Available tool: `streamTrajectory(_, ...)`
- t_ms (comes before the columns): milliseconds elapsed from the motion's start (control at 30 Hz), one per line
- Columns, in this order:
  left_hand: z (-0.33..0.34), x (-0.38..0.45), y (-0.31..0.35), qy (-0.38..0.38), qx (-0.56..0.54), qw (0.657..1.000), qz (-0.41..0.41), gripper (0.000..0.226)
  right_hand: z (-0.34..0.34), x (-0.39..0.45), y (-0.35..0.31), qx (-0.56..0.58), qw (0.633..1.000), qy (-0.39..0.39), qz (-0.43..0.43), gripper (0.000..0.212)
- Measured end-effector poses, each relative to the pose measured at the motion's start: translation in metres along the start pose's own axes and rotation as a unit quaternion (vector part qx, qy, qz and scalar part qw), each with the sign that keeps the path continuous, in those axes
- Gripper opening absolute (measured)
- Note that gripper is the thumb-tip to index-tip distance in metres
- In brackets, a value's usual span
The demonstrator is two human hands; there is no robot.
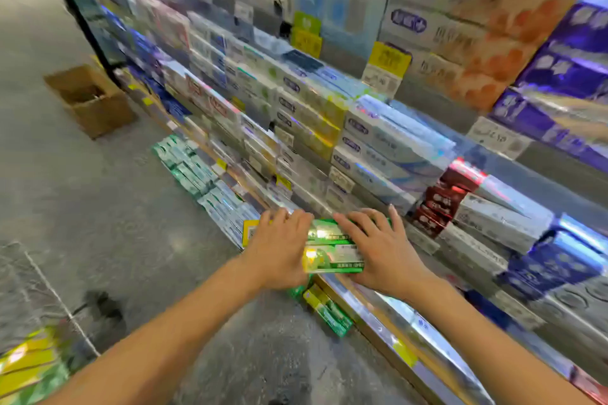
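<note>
1. While both arms reach forward, the left hand (279, 250) and the right hand (381, 250) hold a bundle of long green glossy cardboard cartons (332, 250) between them.
2. The left hand's fingers curl over the bundle's left end and grip it.
3. The right hand's fingers lie spread and nearly straight across the top of the right end, pressing on it; its thumb is hidden.
4. The bundle is at the front lip of the low shiny metal shelf (394, 316); whether it rests on the lip cannot be told.
5. Long green-and-yellow cartons (329, 312) lie on the grey speckled floor (98, 207) just below the hands.
6. Small dark red boxes (441, 204) stand on the shelf near the right hand.
7. An open brown cardboard box (88, 99) sits on the floor, well apart to the left.
</note>
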State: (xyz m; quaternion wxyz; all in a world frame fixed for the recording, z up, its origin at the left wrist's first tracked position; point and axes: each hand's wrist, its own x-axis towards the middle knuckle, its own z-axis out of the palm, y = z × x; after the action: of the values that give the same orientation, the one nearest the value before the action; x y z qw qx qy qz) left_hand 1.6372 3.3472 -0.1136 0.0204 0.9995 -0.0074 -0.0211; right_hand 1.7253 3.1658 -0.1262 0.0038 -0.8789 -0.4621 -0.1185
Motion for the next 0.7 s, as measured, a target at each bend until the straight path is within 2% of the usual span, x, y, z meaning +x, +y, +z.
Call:
streamTrajectory(67,-0.067,-0.022,-0.014,0.039,0.013,0.997,-0.067,0.082,-0.065,0.033,-0.013,0.002,0.999,0.053,0.000,0.106)
streamTrajectory(133,-0.123,-0.050,-0.029,0.100,0.003,0.985,-0.141,0.073,-0.126,0.065,-0.034,0.025,0.994,0.096,0.042,0.109)
streamTrajectory(200,-0.167,-0.087,-0.045,0.158,-0.026,0.962,-0.219,0.069,-0.168,0.095,-0.063,0.115,0.979,0.136,0.096,0.112)
streamTrajectory(233,-0.185,-0.108,-0.053,0.187,-0.039,0.947,-0.257,0.070,-0.188,0.106,-0.083,0.195,0.964,0.151,0.100,0.110)
streamTrajectory(267,-0.199,-0.128,-0.062,0.213,-0.046,0.932,-0.289,0.072,-0.206,0.114,-0.107,0.308,0.932,0.171,0.088,0.106)
streamTrajectory(300,-0.210,-0.150,-0.068,0.239,-0.042,0.917,-0.318,0.075,-0.223,0.118,-0.133,0.439,0.878,0.175,0.073,0.099)
streamTrajectory(333,-0.219,-0.172,-0.075,0.260,-0.043,0.899,-0.349,0.077,-0.238,0.119,-0.163,0.564,0.807,0.158,0.071,0.090)
streamTrajectory(400,-0.231,-0.219,-0.088,0.291,-0.073,0.859,-0.415,0.079,-0.256,0.116,-0.227,0.729,0.678,0.066,0.069,0.077)
streamTrajectory(433,-0.233,-0.244,-0.095,0.301,-0.094,0.837,-0.447,0.079,-0.261,0.114,-0.262,0.766,0.640,0.010,0.063,0.068)
streamTrajectory(533,-0.228,-0.325,-0.115,0.317,-0.128,0.791,-0.508,0.075,-0.267,0.105,-0.371,0.829,0.540,-0.141,0.033,0.038)
streamTrajectory(600,-0.222,-0.381,-0.126,0.307,-0.151,0.770,-0.539,0.071,-0.271,0.097,-0.444,0.850,0.498,-0.166,0.051,0.038)
streamTrajectory(700,-0.211,-0.470,-0.157,0.299,-0.179,0.742,-0.573,0.077,-0.278,0.079,-0.546,0.864,0.467,-0.176,0.069,0.043)
